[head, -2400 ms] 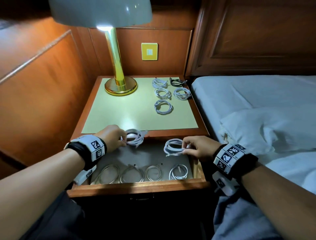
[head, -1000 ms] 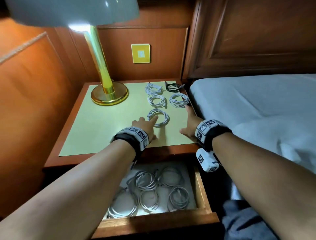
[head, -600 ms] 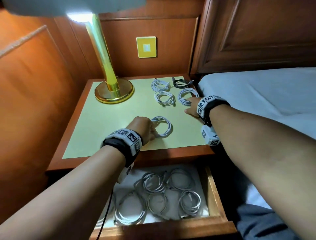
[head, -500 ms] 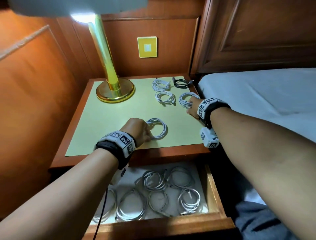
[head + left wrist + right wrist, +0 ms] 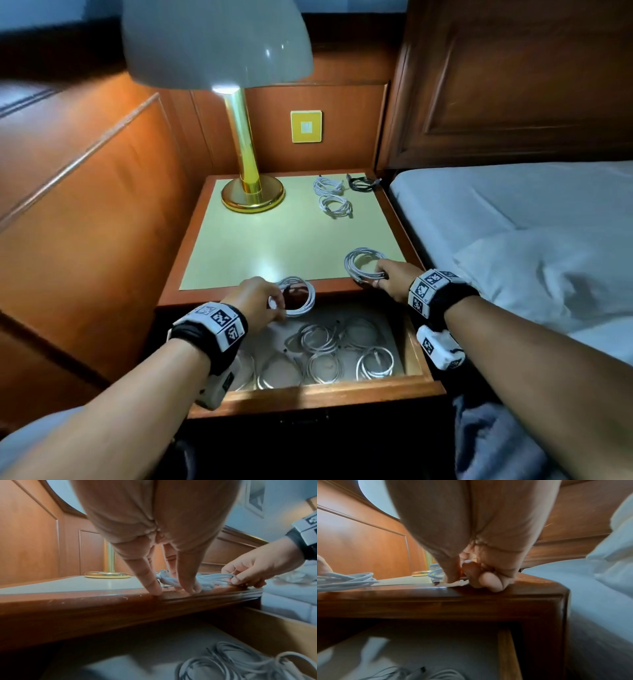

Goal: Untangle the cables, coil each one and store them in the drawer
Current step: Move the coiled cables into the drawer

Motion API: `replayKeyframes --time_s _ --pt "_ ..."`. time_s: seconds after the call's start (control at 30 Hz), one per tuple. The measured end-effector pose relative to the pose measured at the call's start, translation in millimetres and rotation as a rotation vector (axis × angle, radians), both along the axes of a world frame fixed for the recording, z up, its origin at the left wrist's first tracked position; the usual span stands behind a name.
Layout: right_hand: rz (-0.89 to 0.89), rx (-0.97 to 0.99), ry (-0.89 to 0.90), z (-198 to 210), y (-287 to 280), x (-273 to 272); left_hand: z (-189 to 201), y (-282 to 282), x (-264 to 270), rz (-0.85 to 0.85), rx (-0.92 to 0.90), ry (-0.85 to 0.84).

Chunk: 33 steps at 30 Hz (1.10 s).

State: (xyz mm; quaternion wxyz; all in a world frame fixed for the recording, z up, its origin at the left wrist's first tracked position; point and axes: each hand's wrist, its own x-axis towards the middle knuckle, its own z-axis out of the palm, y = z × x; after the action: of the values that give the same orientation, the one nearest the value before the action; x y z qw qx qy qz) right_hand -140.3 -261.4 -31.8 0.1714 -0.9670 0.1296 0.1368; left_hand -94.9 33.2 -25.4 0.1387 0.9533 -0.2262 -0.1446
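Head view has my left hand (image 5: 257,297) at the front edge of the nightstand (image 5: 239,240), fingers curled round a white coil of cable (image 5: 297,297) that hangs half over the open drawer (image 5: 308,394). From the left wrist, two of my fingers (image 5: 150,580) reach down to that wooden edge, with the coil bunched just behind them. My right hand (image 5: 394,279) sits near the nightstand's front right corner, thumb and fingers pinching the near side of a second white coil (image 5: 363,263) that lies flat on the yellow-green top. The right wrist view shows the pinch closed on the strands, with the other knuckles resting on the wood. Inside the drawer, below the nightstand's front edge, several more white coils (image 5: 342,353) lie side by side, some overlapping. Toward the back right of the nightstand lie two white coils (image 5: 333,196) and, beside them at the corner, a black cable (image 5: 361,183). A brass lamp (image 5: 251,192) stands at the back left of the nightstand, and a bed (image 5: 513,212) runs along its right side
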Motion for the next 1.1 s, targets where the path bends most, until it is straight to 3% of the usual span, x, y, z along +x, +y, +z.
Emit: replayKeyframes --time_s 0.27,0.43,0.6,0.77,0.87,1.03,1.1 --pt "0.357 0.119 0.058 12.5 71.3 -39.3 -2.3 57.1 -26.3 0.088 0.158 0.125" --pt "0.535 0.012 0.25 -3.0 111.1 -37.8 -19.0 71.8 -15.3 0.247 0.279 0.277" --pt "0.501 -0.107 0.349 -22.5 134.2 -12.5 -61.0 71.4 12.8 0.352 0.389 0.301" --pt "0.359 -0.075 0.271 -51.3 156.8 20.9 -65.9 62.4 13.7 0.396 0.306 0.2" --pt "0.386 -0.093 0.344 -67.4 171.1 28.8 -75.8 59.4 16.5 0.414 0.351 0.259" --pt "0.415 0.051 0.231 -52.2 168.2 30.6 -49.8 53.9 16.1 0.331 0.328 0.131" --pt "0.386 0.134 0.175 -31.6 149.9 34.7 -36.0 51.9 20.4 0.331 0.219 0.067"
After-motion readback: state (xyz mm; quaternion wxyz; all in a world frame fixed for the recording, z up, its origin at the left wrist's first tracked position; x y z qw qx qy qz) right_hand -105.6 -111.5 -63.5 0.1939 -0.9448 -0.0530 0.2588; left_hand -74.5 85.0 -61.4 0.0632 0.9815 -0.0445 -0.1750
